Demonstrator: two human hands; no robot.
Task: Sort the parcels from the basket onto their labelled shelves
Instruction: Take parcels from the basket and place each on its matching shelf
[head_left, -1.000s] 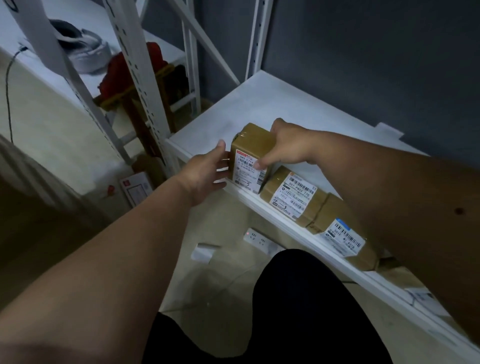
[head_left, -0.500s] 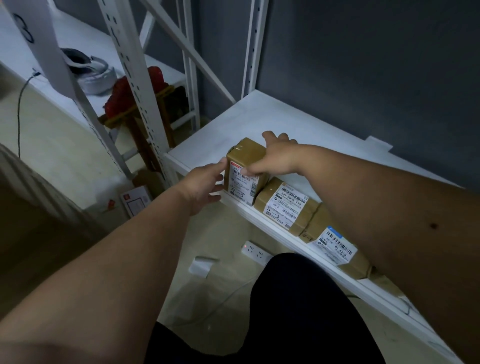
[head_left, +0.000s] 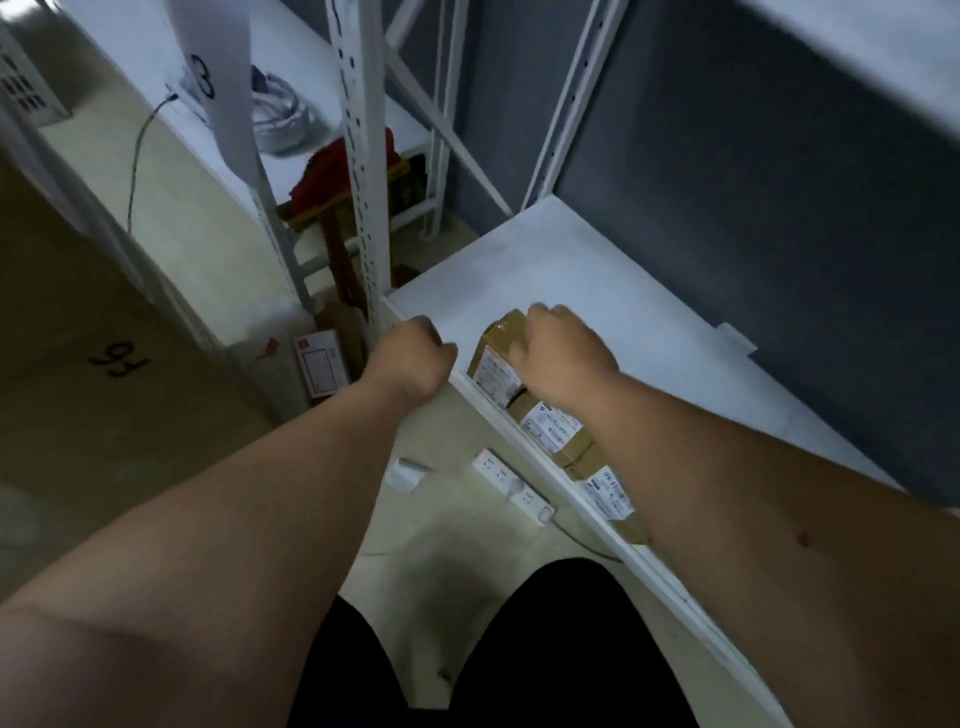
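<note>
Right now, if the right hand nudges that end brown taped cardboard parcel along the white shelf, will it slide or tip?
The brown taped cardboard parcel looks boxy and stiff, so it probably keeps its shape. Glossy tape on the smooth white shelf suggests it slides. It stands at the front edge, so an outward push could drop it. The right hand rests on top.

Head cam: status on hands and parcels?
Right hand resting on end parcel, on the shelf. Left hand fisted, empty, beside it. Nothing in the way.
</note>
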